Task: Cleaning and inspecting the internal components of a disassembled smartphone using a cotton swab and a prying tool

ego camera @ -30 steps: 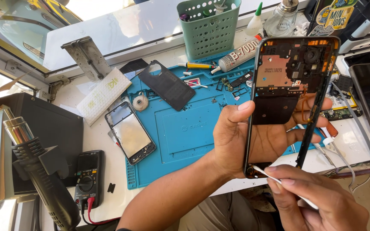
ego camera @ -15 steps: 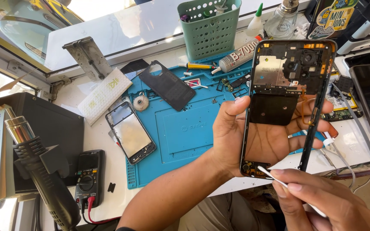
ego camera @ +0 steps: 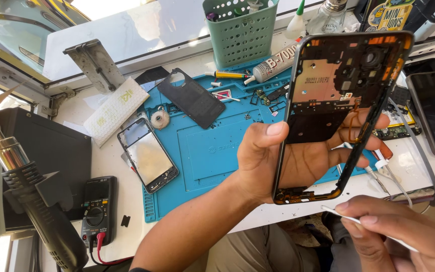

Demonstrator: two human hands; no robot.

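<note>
head view, looking down, close above workbench [ego camera: 127, 211]

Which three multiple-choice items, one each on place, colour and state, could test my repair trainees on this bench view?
1. Where does the green perforated plastic basket stand?
A. beyond the mat
B. on the multimeter
C. in a hand

2. What colour is the rubber work mat?
A. red
B. blue
C. white

3. How is the black stripped phone frame held?
A. flat on the mat
B. raised in the left hand
C. inside the basket

Answers: 1 A, it stands behind the mat's far edge. 2 B, its surface is blue. 3 B, left fingers wrap it while the right hand pinches a thin white tool.
</note>
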